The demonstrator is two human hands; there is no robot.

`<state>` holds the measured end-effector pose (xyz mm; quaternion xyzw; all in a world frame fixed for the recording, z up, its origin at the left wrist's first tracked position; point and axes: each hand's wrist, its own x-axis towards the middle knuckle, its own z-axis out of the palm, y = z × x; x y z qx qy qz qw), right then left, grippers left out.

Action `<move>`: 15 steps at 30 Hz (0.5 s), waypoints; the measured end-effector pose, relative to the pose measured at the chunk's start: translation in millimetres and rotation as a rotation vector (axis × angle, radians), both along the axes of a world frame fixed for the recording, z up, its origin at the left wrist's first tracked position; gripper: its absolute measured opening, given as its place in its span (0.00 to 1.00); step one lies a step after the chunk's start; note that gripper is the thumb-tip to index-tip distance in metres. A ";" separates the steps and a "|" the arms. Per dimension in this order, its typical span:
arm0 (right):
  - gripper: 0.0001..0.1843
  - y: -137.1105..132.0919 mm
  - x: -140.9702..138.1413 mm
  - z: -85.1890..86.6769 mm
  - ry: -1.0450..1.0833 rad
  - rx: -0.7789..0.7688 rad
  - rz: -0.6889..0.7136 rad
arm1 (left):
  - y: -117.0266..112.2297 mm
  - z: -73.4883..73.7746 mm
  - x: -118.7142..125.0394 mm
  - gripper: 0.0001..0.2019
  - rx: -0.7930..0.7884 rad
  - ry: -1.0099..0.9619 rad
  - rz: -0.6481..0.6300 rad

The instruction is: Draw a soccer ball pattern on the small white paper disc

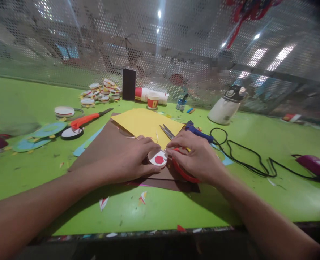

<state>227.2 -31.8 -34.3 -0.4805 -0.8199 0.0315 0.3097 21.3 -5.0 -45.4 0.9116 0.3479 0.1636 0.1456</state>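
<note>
A small white paper disc with a red hexagon on its face lies between the thumb and fingers of my left hand, which grips its rim. From the other side, my right hand has thumb and forefinger pinched together at the disc's right edge; whatever they pinch is too small to make out. Scissors with red handles lie partly under my right hand, blades pointing away. Below the hands are brown sheets, with a yellow sheet on top farther back.
A blue-handled tool lies beyond my right hand, near a black cord. An orange-handled knife and blue paper rings are left. Paper cups, a black box and a white jug stand behind.
</note>
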 end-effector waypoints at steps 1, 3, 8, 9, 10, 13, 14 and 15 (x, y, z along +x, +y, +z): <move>0.03 -0.5 0.1 1.7 -0.037 -0.041 -0.015 | 0.0 -0.3 0.0 0.18 0.006 0.013 0.003; 0.02 -1.8 -0.1 4.2 -0.098 -0.102 -0.023 | -0.5 -0.2 -0.6 0.18 0.002 0.033 0.012; 0.05 -4.5 -1.6 5.9 -0.108 -0.153 0.012 | -4.2 2.5 -4.3 0.30 -0.116 0.022 0.045; 0.05 -4.9 -1.7 6.4 -0.102 -0.172 0.025 | -4.8 2.9 -5.1 0.33 -0.148 0.013 0.054; 0.06 -5.2 -1.8 7.1 -0.100 -0.196 0.037 | -5.4 3.1 -5.9 0.37 -0.176 0.005 0.057; 0.09 -5.5 -2.9 9.8 -0.104 -0.280 0.052 | -6.8 2.1 -7.7 0.40 -0.222 -0.025 0.035; 0.10 -5.4 -3.8 10.6 -0.107 -0.306 0.048 | -7.3 1.5 -8.1 0.40 -0.229 -0.033 0.029; 0.12 -5.2 -5.0 11.2 -0.113 -0.326 0.041 | -8.0 0.9 -8.4 0.40 -0.233 -0.040 0.027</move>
